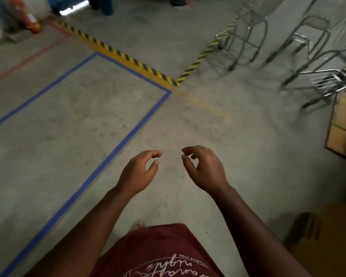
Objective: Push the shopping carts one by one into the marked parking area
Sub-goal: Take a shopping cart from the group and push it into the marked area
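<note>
Maroon printed shirt (158,250) lowest in frame, bare forearms reaching out over grey concrete floor (218,132). Left hand (138,172) and right hand (205,170) side by side, empty, fingers loosely curled, gripping nothing. Blue-taped parking area (72,108) ahead to the left, edged by yellow-black hazard tape (128,58). Shopping carts (312,54), blurred, perhaps three, parked well apart at upper right, outside the blue lines. Cardboard box (342,124) beside them.

I see bare concrete floor (188,124) open ahead; shopping carts (300,56) and a cardboard box (342,124) crowd my right.
</note>
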Motion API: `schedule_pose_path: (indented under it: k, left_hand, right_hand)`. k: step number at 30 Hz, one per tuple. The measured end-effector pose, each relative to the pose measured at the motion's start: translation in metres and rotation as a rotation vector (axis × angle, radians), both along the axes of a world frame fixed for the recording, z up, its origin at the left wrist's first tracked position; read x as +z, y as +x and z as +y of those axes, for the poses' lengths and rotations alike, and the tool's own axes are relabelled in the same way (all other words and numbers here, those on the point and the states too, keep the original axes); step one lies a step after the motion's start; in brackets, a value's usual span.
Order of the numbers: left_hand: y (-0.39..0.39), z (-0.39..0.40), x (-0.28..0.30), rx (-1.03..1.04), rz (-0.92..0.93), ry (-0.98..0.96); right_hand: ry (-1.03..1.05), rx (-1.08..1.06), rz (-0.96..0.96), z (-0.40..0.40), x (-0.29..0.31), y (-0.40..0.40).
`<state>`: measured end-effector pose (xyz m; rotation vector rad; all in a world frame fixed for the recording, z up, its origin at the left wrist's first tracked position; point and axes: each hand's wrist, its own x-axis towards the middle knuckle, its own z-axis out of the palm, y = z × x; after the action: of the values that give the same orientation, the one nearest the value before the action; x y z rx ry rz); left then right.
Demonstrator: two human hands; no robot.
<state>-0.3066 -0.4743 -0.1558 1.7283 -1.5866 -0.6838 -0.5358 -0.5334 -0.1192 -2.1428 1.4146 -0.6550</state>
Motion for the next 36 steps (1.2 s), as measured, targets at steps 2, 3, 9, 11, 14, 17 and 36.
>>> schedule_pose_path:
  k: [2, 3, 9, 11, 14, 17, 36]
  left_hand:
    - [-0.012, -0.045, -0.005, -0.045, 0.025, -0.004]
    - [-0.017, -0.069, -0.008, -0.068, 0.034, -0.007]
    - [-0.032, -0.232, -0.028, -0.141, 0.075, -0.011]
    - [-0.035, -0.291, -0.030, -0.166, 0.083, -0.003]
    - [-0.039, -0.377, -0.024, -0.230, 0.083, 0.009]
    - [-0.041, -0.463, -0.014, -0.287, 0.070, 0.003]
    - [-0.198, -0.995, 0.003, -0.386, 0.033, -0.057]
  right_hand:
    - [0.016, -0.052, 0.002, -0.033, 0.000, -0.020]
    - [0.019, -0.078, 0.005, -0.051, -0.001, -0.028]
    - [0.027, -0.180, 0.030, -0.186, -0.011, -0.056]
    - [0.020, -0.201, 0.041, -0.239, -0.011, -0.056]
    - [0.035, -0.241, 0.039, -0.315, -0.007, -0.053]
    - [0.024, -0.285, 0.025, -0.386, 0.001, -0.053]
    - [-0.022, -0.396, -0.079, -0.893, -0.006, -0.198]
